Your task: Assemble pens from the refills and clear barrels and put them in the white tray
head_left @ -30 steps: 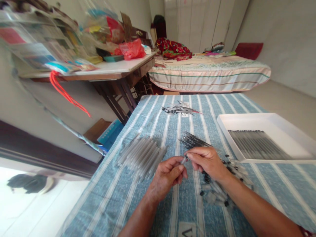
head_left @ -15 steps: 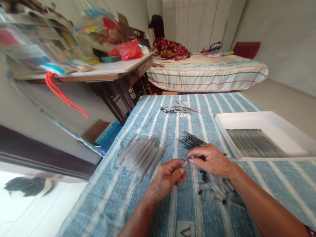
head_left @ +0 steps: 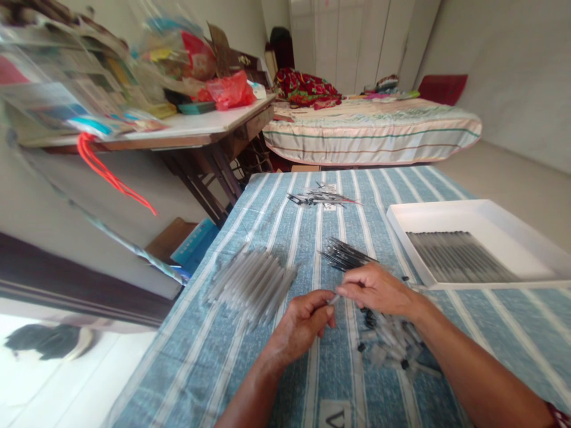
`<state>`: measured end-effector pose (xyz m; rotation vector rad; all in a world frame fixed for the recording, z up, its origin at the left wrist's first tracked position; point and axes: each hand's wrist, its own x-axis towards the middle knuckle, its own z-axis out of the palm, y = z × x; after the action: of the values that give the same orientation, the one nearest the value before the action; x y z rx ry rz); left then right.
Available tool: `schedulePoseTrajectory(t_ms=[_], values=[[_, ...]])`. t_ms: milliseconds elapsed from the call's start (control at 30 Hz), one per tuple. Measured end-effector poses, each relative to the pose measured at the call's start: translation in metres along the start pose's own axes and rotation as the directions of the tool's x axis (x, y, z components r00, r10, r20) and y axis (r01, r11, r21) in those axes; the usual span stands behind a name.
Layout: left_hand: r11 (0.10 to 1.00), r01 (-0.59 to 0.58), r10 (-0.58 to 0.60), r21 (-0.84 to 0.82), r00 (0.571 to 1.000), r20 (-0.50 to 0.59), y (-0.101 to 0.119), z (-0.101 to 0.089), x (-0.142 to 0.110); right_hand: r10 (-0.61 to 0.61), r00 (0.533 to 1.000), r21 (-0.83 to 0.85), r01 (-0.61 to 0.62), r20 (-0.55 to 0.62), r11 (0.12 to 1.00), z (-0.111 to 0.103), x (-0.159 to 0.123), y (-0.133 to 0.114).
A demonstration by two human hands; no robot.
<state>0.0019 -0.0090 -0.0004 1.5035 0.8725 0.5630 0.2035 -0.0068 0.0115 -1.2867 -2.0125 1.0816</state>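
Observation:
My left hand [head_left: 310, 318] is closed around a slim grey pen barrel [head_left: 332, 299], most of which is hidden in the palm. At the barrel's far end, the thumb and fingers of my right hand [head_left: 368, 288] pinch it, covering the tip. To the left lies a pile of grey translucent pen barrels [head_left: 256, 285]. Just behind my right hand is a bundle of thin black pen refills [head_left: 345, 254]. Partly under my right wrist, clear pen caps [head_left: 397, 339] with black ends lie in a loose heap.
A white box [head_left: 439, 211] on the right holds a row of grey pens [head_left: 459, 255]. Thin scraps [head_left: 323, 196] lie toward the far end of the striped cloth [head_left: 285, 380]. A cluttered desk [head_left: 187, 128] stands left, a bed [head_left: 375, 128] beyond.
My right fingers have closed over the barrel's end, covering the dark tip that showed between them before. My left hand keeps its hold almost unmoved.

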Motion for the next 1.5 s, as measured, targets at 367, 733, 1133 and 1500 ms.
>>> schedulePoseTrajectory(t_ms=[367, 733, 1133, 1500], values=[[1.000, 0.020, -0.019, 0.020, 1.000, -0.019, 0.0006, 0.0011, -0.0004, 0.005, 0.999, -0.031, -0.007, -0.051, 0.999, 0.0068, 0.0017, 0.0024], [1.000, 0.013, -0.012, 0.009, 1.000, -0.026, 0.0027, 0.0006, -0.0008, 0.015, 0.999, -0.007, -0.015, -0.052, 1.000, 0.0066, 0.0018, 0.0026], [1.000, -0.006, 0.006, -0.008, 1.000, -0.021, 0.0000, 0.0013, -0.0005, 0.013, 0.999, -0.014, -0.014, -0.030, 1.000, 0.0059, 0.0020, 0.0009], [1.000, -0.004, 0.004, 0.020, 1.000, -0.009, -0.0017, 0.0019, 0.0002, 0.047, 0.997, -0.034, -0.049, -0.053, 0.998, 0.0057, 0.0023, 0.0010]])
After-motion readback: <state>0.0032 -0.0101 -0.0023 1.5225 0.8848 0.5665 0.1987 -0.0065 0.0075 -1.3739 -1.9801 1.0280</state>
